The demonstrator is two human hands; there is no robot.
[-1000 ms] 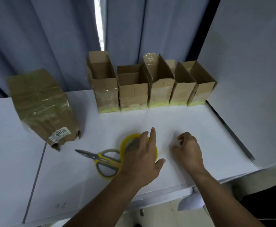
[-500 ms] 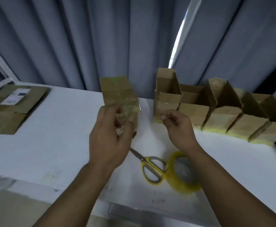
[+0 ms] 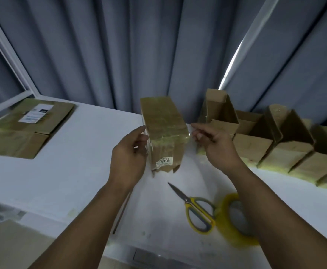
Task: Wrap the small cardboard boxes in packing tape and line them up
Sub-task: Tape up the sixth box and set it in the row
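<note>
A tape-wrapped cardboard box (image 3: pixel 163 131) with a small white number label lies lengthwise on the white table (image 3: pixel 65 171), in the middle. My left hand (image 3: pixel 128 154) is at the box's left side, thumb at its edge and fingers relaxed. On the box's right side, my right hand (image 3: pixel 215 145) hovers with loosely curled fingers, holding nothing. A row of several open-topped small boxes (image 3: pixel 286 152) stands along the back right. Yellow-handled scissors (image 3: pixel 196 211) and a yellowish tape roll (image 3: pixel 234 220) lie near the front edge, under my right forearm.
Flattened cardboard (image 3: pixel 25 129) with a white label lies at the table's far left. Grey curtains (image 3: pixel 120 55) hang close behind the table. A seam (image 3: pixel 123 210) runs through the table surface below my left forearm.
The view swung left. My hands left the tape roll and went to the wrapped box; my left hand, in front of the box half a second ago, is now beside it.
</note>
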